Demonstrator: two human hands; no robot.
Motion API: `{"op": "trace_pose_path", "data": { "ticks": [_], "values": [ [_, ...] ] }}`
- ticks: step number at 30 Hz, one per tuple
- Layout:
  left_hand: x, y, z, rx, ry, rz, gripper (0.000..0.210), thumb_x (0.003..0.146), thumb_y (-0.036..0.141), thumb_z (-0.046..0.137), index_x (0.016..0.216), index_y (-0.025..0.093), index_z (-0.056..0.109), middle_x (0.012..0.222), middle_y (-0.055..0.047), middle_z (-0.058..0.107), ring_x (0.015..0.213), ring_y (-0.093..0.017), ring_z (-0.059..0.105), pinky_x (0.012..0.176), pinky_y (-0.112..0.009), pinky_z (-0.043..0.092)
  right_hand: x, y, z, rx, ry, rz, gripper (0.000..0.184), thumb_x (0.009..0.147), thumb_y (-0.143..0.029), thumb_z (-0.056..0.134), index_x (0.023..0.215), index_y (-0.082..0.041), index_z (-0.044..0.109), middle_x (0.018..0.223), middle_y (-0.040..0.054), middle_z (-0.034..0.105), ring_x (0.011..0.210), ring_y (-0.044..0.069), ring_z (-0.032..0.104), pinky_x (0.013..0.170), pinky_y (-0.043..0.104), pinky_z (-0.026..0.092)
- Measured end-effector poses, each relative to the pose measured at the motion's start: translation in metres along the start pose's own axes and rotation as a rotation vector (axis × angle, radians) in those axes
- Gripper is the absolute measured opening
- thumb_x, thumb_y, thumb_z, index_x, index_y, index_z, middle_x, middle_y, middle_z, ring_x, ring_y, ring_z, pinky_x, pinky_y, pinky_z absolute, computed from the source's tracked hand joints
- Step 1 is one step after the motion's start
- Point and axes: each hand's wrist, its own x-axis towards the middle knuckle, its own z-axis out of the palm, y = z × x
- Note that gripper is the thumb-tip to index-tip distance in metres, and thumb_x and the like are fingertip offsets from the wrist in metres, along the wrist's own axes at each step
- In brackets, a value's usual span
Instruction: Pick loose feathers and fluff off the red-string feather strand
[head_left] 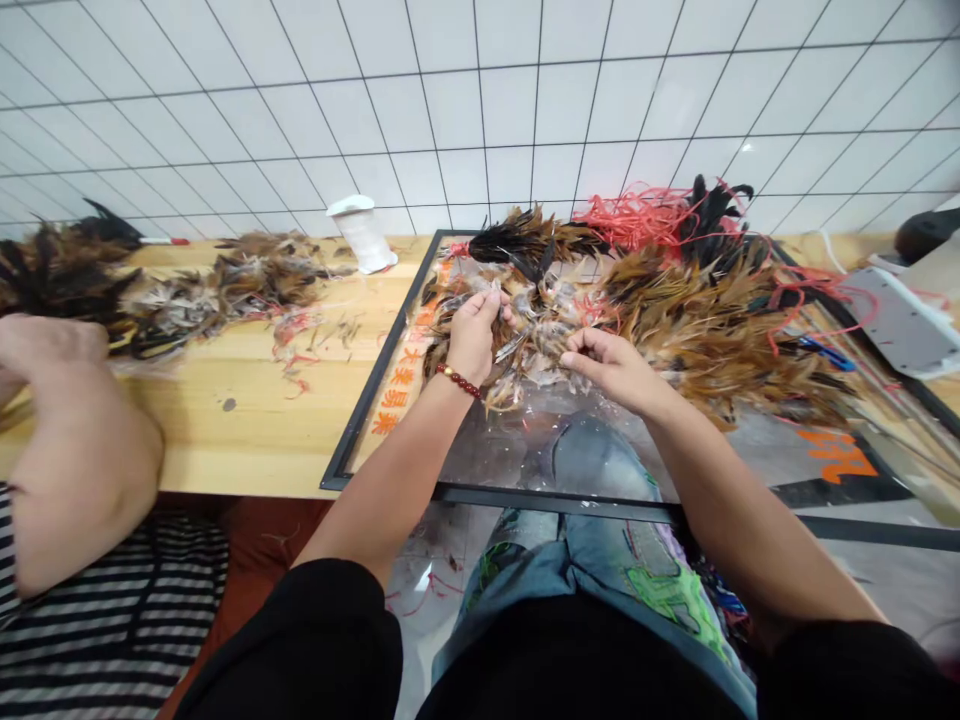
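My left hand [475, 335], with a red bead bracelet [459, 380] at the wrist, is closed in a pinch over the loose feathers. A small pale feather [495, 287] shows at its fingertips. To the right, my right hand [611, 370] has its thumb and curled fingers drawn together at the edge of the loose grey-brown feathers [536, 335]. Whatever lies between those fingers is too small to make out. Beside it spreads a large heap of long golden-brown feathers [697, 320]. All these lie on a clear panel with a black frame [386, 350].
A tangle of red string [637, 215] and dark feathers [517, 240] lie at the back. A white spool [362, 235] stands by the tiled wall. Rightward are a blue pen [827, 353] and a white device [900, 320]. At left, another person's arm [82, 430] rests near more feathers [60, 275].
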Motion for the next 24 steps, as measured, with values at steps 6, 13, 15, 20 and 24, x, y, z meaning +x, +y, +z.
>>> {"op": "trace_pose_path", "data": {
  "ticks": [6, 13, 15, 20, 24],
  "values": [
    [-0.006, -0.001, 0.004, -0.013, -0.111, -0.166, 0.021, 0.089, 0.026, 0.067, 0.071, 0.016, 0.062, 0.065, 0.002, 0.063, 0.061, -0.008, 0.061, 0.07, -0.023, 0.051, 0.005, 0.004, 0.01, 0.164, 0.207, 0.021, 0.035, 0.08, -0.05, 0.068, 0.075, -0.021, 0.049, 0.063, -0.0066, 0.042, 0.057, 0.009, 0.033, 0.056, 0.026, 0.028],
    [-0.027, -0.002, 0.018, -0.161, -0.324, -0.35, 0.018, 0.083, 0.027, 0.075, 0.073, 0.014, 0.066, 0.081, -0.003, 0.072, 0.073, -0.012, 0.066, 0.077, -0.027, 0.053, 0.006, 0.006, 0.017, 0.18, 0.204, -0.014, 0.042, 0.078, -0.055, 0.071, 0.07, -0.021, 0.047, 0.066, -0.0056, 0.044, 0.062, 0.009, 0.038, 0.059, 0.026, 0.033],
    [-0.03, -0.003, 0.02, -0.184, -0.339, -0.359, 0.018, 0.083, 0.027, 0.075, 0.074, 0.014, 0.067, 0.076, -0.002, 0.069, 0.068, -0.011, 0.063, 0.072, -0.026, 0.052, 0.006, 0.003, 0.016, 0.242, 0.177, -0.007, 0.044, 0.074, -0.056, 0.075, 0.072, -0.02, 0.05, 0.067, -0.0049, 0.048, 0.063, 0.009, 0.041, 0.06, 0.026, 0.036],
    [-0.03, -0.006, 0.018, -0.108, -0.405, -0.22, 0.023, 0.08, 0.032, 0.079, 0.071, 0.015, 0.068, 0.07, 0.0, 0.064, 0.07, -0.009, 0.059, 0.075, -0.022, 0.047, 0.004, -0.011, 0.006, 0.453, 0.211, 0.083, 0.049, 0.067, -0.059, 0.081, 0.089, -0.019, 0.062, 0.075, -0.0006, 0.064, 0.058, 0.009, 0.046, 0.052, 0.024, 0.035],
    [-0.03, -0.007, 0.018, 0.045, -0.487, -0.1, 0.028, 0.08, 0.041, 0.078, 0.07, 0.016, 0.07, 0.073, -0.001, 0.066, 0.074, -0.011, 0.058, 0.081, -0.024, 0.046, 0.004, -0.016, 0.006, 0.451, 0.265, 0.092, 0.047, 0.069, -0.06, 0.079, 0.086, -0.018, 0.066, 0.069, -0.0012, 0.063, 0.057, 0.008, 0.046, 0.051, 0.023, 0.035]
  ]
}}
